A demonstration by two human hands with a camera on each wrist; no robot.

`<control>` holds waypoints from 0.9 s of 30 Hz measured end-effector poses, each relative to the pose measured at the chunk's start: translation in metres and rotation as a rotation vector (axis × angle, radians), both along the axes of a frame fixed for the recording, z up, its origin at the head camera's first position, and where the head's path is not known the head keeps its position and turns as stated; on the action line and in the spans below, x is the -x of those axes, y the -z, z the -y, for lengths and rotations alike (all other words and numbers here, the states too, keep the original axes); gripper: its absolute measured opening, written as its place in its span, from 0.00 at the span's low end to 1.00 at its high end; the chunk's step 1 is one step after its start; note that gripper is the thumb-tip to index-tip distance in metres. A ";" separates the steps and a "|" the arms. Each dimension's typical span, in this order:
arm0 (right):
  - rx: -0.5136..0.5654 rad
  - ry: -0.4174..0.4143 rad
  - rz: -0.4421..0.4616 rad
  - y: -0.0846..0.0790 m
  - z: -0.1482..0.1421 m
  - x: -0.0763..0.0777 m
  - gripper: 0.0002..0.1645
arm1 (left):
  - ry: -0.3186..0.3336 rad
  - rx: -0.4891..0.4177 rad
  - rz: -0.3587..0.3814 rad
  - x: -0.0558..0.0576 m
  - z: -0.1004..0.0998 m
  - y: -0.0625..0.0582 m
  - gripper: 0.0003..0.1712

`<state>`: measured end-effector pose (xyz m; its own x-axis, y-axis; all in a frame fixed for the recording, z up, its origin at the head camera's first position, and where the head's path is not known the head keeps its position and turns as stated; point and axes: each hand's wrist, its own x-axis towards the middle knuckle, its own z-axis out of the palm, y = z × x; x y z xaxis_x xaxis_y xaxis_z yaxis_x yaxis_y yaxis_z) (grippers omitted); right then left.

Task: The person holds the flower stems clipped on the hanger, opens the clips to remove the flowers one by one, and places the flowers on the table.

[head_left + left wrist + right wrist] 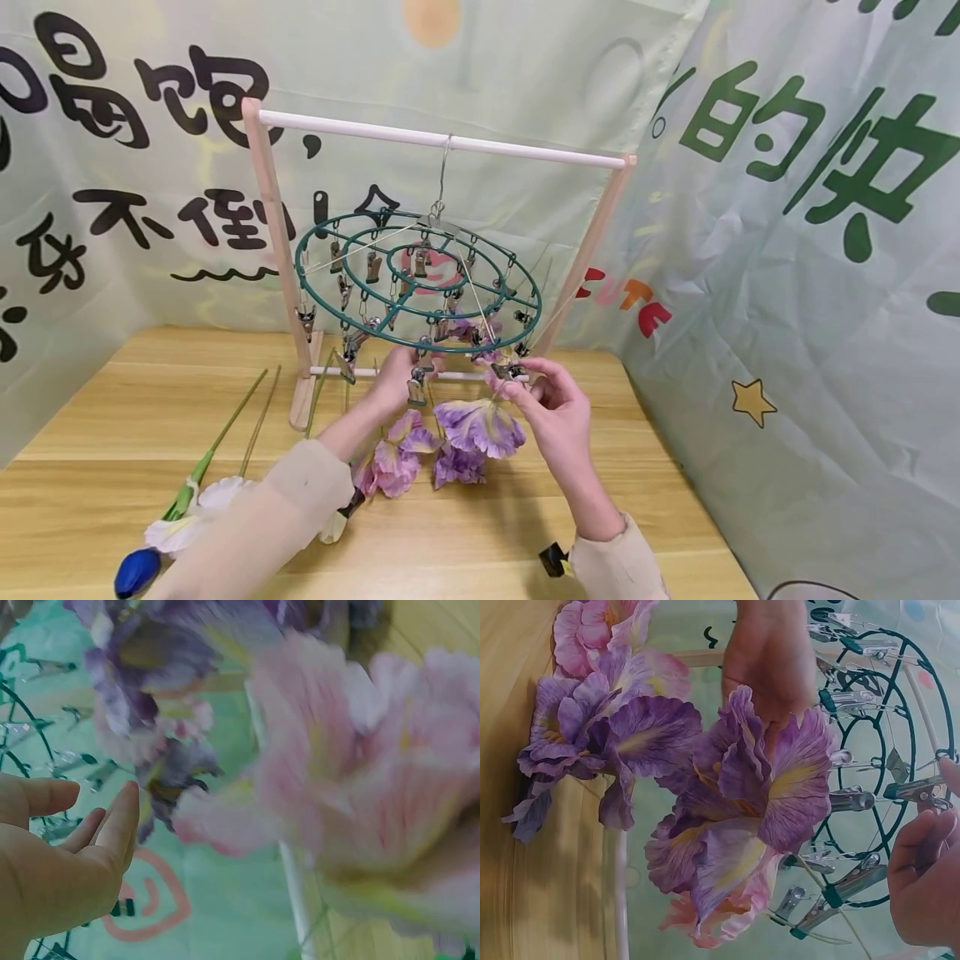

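Note:
A green round clip hanger [420, 342] hangs by a metal hook from a wooden frame. My right hand [558, 408] pinches one of its metal clips [915, 789] at the right rim between thumb and fingers. My left hand [60, 862] is under the hanger, thumb and fingers apart with nothing between them. In the head view, clips partly hide this hand [393, 383]. Purple artificial irises [727, 802] hang around the hanger's right side, between the two hands. Close to the left wrist camera is a pink iris [337, 765].
The frame's white top bar [360, 129] spans above the hanger, with wooden posts [273, 208] at both sides. Pink [393, 467] and purple blooms [459, 464] are low in front. At left, a white flower [176, 533] and a blue bud [137, 573] lie on the wooden table [97, 433].

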<state>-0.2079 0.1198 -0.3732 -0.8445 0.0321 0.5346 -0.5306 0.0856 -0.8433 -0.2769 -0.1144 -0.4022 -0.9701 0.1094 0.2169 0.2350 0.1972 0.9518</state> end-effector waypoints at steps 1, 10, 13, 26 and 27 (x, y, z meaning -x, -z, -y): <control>0.000 -0.002 0.004 0.001 0.000 0.001 0.22 | 0.018 -0.038 0.003 -0.002 -0.002 -0.001 0.15; 0.045 -0.024 0.021 0.004 0.004 0.008 0.21 | 0.066 -0.075 -0.037 -0.020 -0.014 -0.005 0.16; 0.054 -0.038 0.013 0.006 0.004 0.010 0.19 | 0.079 -0.107 -0.010 -0.024 -0.019 -0.006 0.17; 0.051 0.082 -0.060 0.016 -0.002 0.019 0.15 | 0.018 -0.200 0.044 -0.026 -0.034 -0.010 0.13; 0.056 0.099 -0.056 0.018 -0.004 0.021 0.14 | 0.038 -0.210 0.037 -0.025 -0.036 -0.009 0.14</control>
